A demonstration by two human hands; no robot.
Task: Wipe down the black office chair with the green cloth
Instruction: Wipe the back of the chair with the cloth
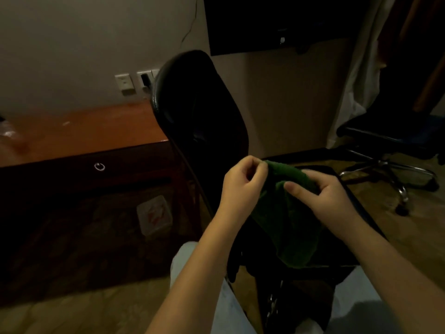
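Two hands meet over the seat of the black office chair (199, 112); single head view, dim light.

- Left hand (243, 182): fingers curled, thumb and fingertips pinching the top edge of the green cloth (284, 225).
- Right hand (322, 191): gripping the cloth from the other side, thumb laid across the front. Its fingers are hidden behind the fabric.
- Cloth hangs between the two hands and drapes down in front of the seat. Cannot tell whether its lower end touches the seat.
- Chair: the glossy backrest stands upright just behind the hands. The seat and frame below are almost lost in shadow, edges hard to trace.
- Person's knees in light trousers (187, 259) flank the chair, cut off by the bottom edge.

Surroundings:
- Wooden desk (79, 131) to the left, just beside the backrest, with a ring pull (99, 166) on its dark drawer front.
- Wall sockets (125, 84) above the desk, partly behind the backrest.
- A pale box (154, 214) with a red mark under the desk; print unreadable.
- Second chair (385, 145) with a chrome base far right, cut off at the frame edge.
- White curtain (356, 80) behind it.
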